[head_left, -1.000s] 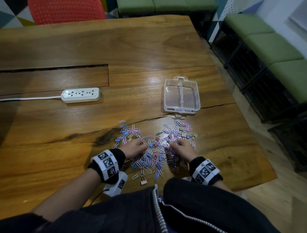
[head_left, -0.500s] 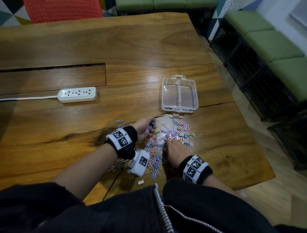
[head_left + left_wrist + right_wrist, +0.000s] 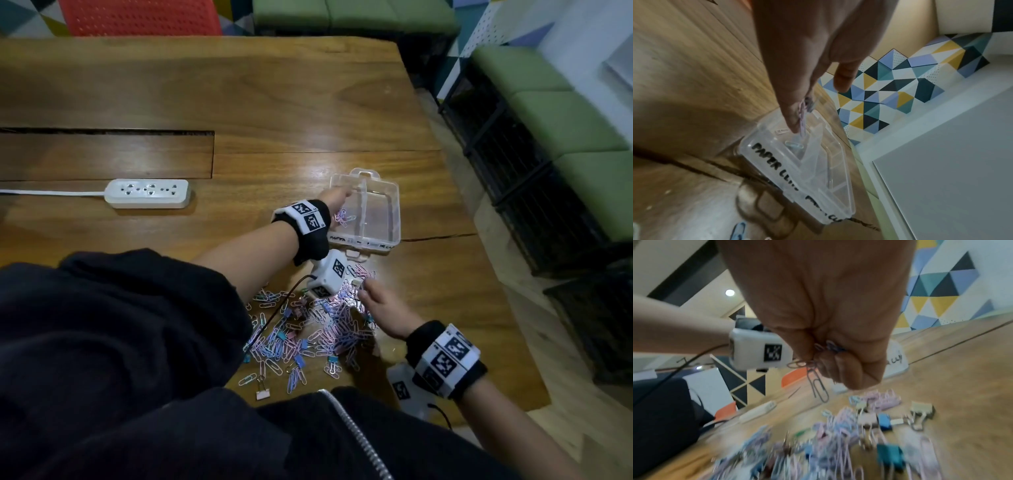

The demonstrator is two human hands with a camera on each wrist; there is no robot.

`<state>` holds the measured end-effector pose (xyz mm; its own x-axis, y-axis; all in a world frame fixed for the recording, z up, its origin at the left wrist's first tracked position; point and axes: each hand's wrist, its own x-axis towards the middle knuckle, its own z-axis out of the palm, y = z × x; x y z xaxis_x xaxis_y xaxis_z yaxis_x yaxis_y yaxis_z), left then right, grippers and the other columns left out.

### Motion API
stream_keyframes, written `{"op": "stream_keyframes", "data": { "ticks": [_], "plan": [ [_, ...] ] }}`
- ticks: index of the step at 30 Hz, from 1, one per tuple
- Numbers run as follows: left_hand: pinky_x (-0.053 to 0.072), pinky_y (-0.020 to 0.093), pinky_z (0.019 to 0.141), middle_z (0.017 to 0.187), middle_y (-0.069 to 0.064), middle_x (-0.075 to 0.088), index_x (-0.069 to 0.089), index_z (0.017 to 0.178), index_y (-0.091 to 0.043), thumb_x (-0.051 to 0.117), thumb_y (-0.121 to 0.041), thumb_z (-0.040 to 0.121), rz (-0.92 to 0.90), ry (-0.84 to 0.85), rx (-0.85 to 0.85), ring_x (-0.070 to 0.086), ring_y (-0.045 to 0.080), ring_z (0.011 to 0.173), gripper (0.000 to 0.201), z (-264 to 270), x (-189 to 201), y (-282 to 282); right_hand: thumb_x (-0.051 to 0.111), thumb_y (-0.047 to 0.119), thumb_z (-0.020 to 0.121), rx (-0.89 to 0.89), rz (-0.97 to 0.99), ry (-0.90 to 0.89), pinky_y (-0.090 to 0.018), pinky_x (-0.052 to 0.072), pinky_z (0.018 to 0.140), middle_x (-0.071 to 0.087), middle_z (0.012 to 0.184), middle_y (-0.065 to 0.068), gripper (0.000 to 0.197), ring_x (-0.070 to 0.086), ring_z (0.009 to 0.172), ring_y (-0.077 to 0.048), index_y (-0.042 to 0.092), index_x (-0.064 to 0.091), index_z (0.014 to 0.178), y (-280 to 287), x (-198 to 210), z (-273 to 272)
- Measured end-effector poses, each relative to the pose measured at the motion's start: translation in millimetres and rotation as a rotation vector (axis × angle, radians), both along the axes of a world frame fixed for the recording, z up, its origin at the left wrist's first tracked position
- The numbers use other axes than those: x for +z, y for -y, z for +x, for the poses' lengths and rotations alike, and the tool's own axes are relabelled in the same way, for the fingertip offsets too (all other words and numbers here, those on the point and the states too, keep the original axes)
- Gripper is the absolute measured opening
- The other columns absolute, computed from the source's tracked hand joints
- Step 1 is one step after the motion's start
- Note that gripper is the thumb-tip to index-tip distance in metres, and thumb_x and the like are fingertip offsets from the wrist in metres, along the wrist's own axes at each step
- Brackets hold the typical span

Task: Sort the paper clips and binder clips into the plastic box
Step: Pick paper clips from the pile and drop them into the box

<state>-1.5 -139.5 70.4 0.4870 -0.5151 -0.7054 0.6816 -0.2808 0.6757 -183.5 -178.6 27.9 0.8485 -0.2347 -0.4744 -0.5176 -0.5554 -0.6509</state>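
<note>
- We see the left hand point(image 3: 335, 198) reached over the left compartment of the clear plastic box point(image 3: 394, 219), its fingers pointing down and pinching a few pink paper clips point(image 3: 802, 119).
- Other paper clips already lie in that left compartment; the right one looks bare through the clear wall.
- The box sits on the wooden tabletop point(image 3: 239, 102), its near wall lettered "PAPER CLIPS".
- Our right hand point(image 3: 383, 305) is closed in a fist around a bunch of paper clips point(image 3: 818, 382), one dangling below the fingers, just above the far edge of the mixed pile point(image 3: 308, 329).
- That pile of paper clips and binder clips point(image 3: 920, 412) lies between the box and our body.
- A white power strip point(image 3: 147, 193) rests well to the left.
</note>
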Motion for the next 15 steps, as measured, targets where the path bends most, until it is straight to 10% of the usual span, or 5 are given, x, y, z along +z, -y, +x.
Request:
{"op": "stream_keyframes", "data": {
  "ticks": [2,5,11,15],
  "plan": [
    [0.032,0.041,0.112,0.147,0.017,0.031,0.037,0.134,-0.003,0.046,-0.03,0.094,0.012,0.058,-0.011,0.031,0.032,0.137,0.05,-1,4,1,0.032,0.019,0.097,-0.041,0.067,0.03,-0.028,0.032,0.066,0.036,0.07,0.001,0.022,0.034,0.065,-0.012,0.015,0.033,0.076,12,10,7],
    [0.03,0.04,0.113,0.15,0.015,0.027,0.038,0.136,-0.005,0.044,-0.03,0.095,0.013,0.157,-0.065,0.03,0.029,0.137,0.049,0,1,-4,0.031,0.019,0.097,-0.099,0.14,0.057,-0.021,0.028,0.057,0.034,0.069,0.002,0.022,0.031,0.06,-0.008,0.015,0.036,0.076,24,26,20],
    [0.05,0.03,0.072,0.122,0.009,0.054,0.053,0.119,-0.007,0.047,-0.01,0.092,0.24,0.607,-0.285,0.054,0.018,0.093,0.027,14,-16,-64,0.031,0.018,0.098,-0.232,0.197,0.081,-0.02,0.029,0.049,0.036,0.068,0.001,0.028,0.031,0.054,-0.009,0.017,0.036,0.07,39,42,66],
    [0.037,0.043,0.106,0.136,0.015,0.042,0.049,0.127,-0.01,0.053,-0.011,0.089,0.763,0.888,-0.623,0.039,0.032,0.126,0.038,15,-47,-123,0.038,0.018,0.096,-0.34,0.173,0.11,-0.02,0.038,0.05,0.042,0.067,0.0,0.021,0.039,0.054,-0.01,0.014,0.046,0.077,47,38,104]
  ]
}}
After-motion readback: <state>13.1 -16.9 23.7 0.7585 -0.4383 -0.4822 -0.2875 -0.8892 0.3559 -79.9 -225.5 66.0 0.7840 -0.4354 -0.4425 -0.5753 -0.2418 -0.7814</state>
